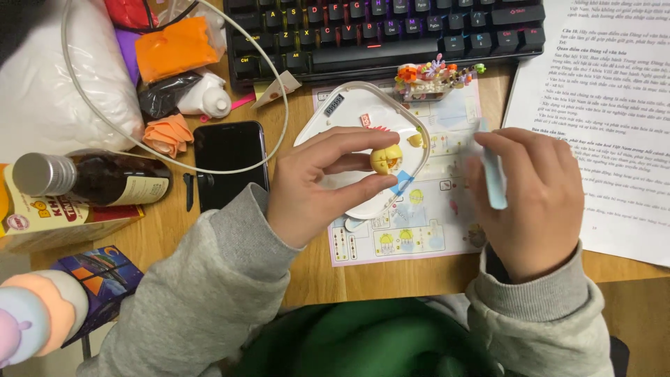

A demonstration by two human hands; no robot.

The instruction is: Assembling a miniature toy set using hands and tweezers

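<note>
Grey-sleeved left hand is seen pinching a small round yellow brick piece over a shallow white plastic tray holding loose bits; a pale blue tool is gripped by the right hand.

Along the far edge of the wooden tabletop sits the black keyboard, with the small brick-built flower model just before it. Nearer in, the white plastic tray lies on the printed instruction sheet. Left of the tray rests the black smartphone, and further left the dark glass bottle lies on its side. Printed text pages cover the right edge.
</note>
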